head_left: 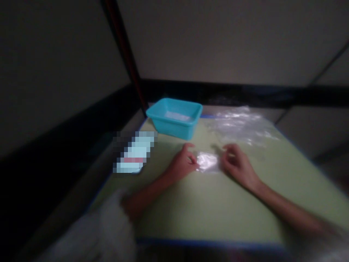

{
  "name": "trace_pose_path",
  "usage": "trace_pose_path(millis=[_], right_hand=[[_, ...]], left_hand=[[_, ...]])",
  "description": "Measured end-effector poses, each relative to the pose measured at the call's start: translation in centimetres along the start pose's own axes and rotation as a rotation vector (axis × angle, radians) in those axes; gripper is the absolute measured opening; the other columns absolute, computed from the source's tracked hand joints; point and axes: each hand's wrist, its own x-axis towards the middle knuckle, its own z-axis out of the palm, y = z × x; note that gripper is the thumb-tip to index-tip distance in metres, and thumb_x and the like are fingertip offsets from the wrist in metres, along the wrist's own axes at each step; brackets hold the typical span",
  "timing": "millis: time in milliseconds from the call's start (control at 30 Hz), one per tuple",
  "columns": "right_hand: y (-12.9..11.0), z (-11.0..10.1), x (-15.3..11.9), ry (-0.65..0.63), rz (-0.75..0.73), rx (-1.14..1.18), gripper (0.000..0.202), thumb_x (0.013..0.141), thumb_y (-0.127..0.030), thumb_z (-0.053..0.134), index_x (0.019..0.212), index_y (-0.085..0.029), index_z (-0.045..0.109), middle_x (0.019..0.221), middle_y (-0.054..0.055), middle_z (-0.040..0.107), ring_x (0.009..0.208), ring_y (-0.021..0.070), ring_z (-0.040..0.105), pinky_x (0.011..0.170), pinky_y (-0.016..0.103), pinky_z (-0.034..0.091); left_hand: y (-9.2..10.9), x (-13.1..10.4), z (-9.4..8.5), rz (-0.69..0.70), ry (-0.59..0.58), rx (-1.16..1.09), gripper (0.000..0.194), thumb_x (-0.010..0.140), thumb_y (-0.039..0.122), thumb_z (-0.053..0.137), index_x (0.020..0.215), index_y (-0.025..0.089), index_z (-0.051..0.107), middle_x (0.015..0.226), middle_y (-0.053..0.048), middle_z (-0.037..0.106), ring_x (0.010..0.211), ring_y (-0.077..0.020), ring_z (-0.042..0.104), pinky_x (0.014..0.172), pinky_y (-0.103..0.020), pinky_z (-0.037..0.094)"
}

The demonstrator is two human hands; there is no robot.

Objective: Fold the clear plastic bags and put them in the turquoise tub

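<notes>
A small clear plastic packet [208,162] with a shiny surface lies between my hands at the middle of the table. My left hand [185,159] is at its left edge, thumb touching or very near it, with the index finger raised apart. On the packet's other side, my right hand [236,163] is curved, its fingers apart from the thumb and near the right edge. The picture is blurred, so whether either hand pinches the plastic is hard to see.
A turquoise basket [174,123] with something pale inside stands at the back left. Crumpled clear plastic bags [241,125] lie at the back right. A pixelated flat object [137,153] rests by the left edge of the yellow-green table [212,214].
</notes>
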Motion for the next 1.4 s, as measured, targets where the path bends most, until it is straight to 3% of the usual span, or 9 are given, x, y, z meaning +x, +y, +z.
trace_pose_path(millis=[67,167,333,700,833,933,1000,1167,1400], right_hand=[[-0.3,-0.3,-0.2,0.032,-0.188,-0.217,0.019,0.086,-0.030,0.049,0.100,-0.018,0.048,0.075,0.003,0.058,0.061,0.0156,0.057,0.054,0.029,0.048],[-1.0,-0.1,-0.8,-0.125,-0.416,-0.468,0.031,0.090,-0.033,0.047,0.113,-0.014,0.052,0.105,0.015,0.063,0.093,0.0242,0.061,0.081,0.041,0.051],[-0.7,1.0,-1.6,-0.364,-0.534,-0.722,0.068,0.092,-0.051,0.041,0.142,-0.007,0.030,0.145,0.021,0.037,0.135,0.0306,0.032,0.109,0.054,0.028],[1.1,1.2,-1.9,-0.443,-0.519,-0.759,0.080,0.092,-0.059,0.033,0.150,-0.012,0.004,0.150,0.019,0.025,0.140,0.0274,0.022,0.111,0.052,0.022],[0.9,1.2,-2.0,-0.396,-0.538,-0.757,0.082,0.091,-0.060,0.033,0.149,-0.009,0.005,0.150,0.020,0.022,0.140,0.0283,0.020,0.111,0.052,0.023],[0.9,1.2,-2.1,-0.346,-0.554,-0.758,0.084,0.091,-0.060,0.034,0.149,-0.007,0.005,0.150,0.022,0.022,0.141,0.0290,0.018,0.111,0.052,0.024],[1.0,1.2,-2.3,-0.337,-0.556,-0.752,0.084,0.091,-0.060,0.035,0.149,-0.006,0.005,0.150,0.022,0.023,0.140,0.0292,0.019,0.111,0.051,0.025],[1.2,1.1,-2.5,-0.354,-0.547,-0.763,0.084,0.091,-0.060,0.033,0.149,-0.005,0.005,0.149,0.024,0.023,0.140,0.0302,0.019,0.110,0.053,0.026],[0.9,1.1,-2.5,-0.386,-0.512,-0.786,0.084,0.090,-0.061,0.033,0.148,-0.004,0.011,0.148,0.025,0.024,0.140,0.0300,0.018,0.111,0.054,0.024]], left_hand=[[-0.2,0.2,0.0,0.006,-0.003,0.014,0.057,0.061,0.005,0.064,0.109,0.020,0.037,0.066,0.010,0.054,0.054,-0.0076,0.057,0.055,-0.017,0.042],[-0.6,0.4,0.0,0.013,-0.001,0.018,0.062,0.061,0.006,0.066,0.113,0.020,0.035,0.066,0.011,0.054,0.056,-0.0084,0.058,0.057,-0.019,0.043],[-1.0,0.6,-0.1,0.029,-0.015,0.036,0.061,0.062,0.008,0.066,0.114,0.019,0.036,0.066,0.010,0.056,0.057,-0.0090,0.058,0.061,-0.021,0.045],[-0.9,0.7,-0.7,0.042,-0.018,0.119,0.057,0.067,0.011,0.062,0.118,0.017,0.038,0.068,0.007,0.056,0.053,-0.0093,0.056,0.054,-0.021,0.044],[0.1,-0.5,-0.9,0.296,0.090,0.448,0.036,0.074,0.016,0.058,0.109,0.015,0.051,0.092,-0.005,0.061,0.080,-0.0164,0.062,0.073,-0.030,0.051],[0.5,-1.6,-0.9,0.539,-0.053,0.670,0.040,0.083,0.024,0.052,0.122,0.013,0.050,0.129,-0.014,0.052,0.121,-0.0243,0.048,0.103,-0.039,0.039],[0.3,-2.1,-0.8,0.605,-0.166,0.772,0.051,0.087,0.029,0.047,0.134,0.010,0.040,0.142,-0.016,0.041,0.135,-0.0247,0.034,0.112,-0.040,0.029],[-0.8,-2.2,-0.9,0.589,-0.281,0.923,0.059,0.093,0.035,0.038,0.144,0.010,0.024,0.152,-0.015,0.024,0.142,-0.0220,0.017,0.116,-0.040,0.017],[-1.0,-2.1,-1.1,0.583,-0.332,0.967,0.064,0.093,0.040,0.038,0.146,0.009,0.019,0.153,-0.015,0.019,0.143,-0.0229,0.012,0.116,-0.039,0.013]])
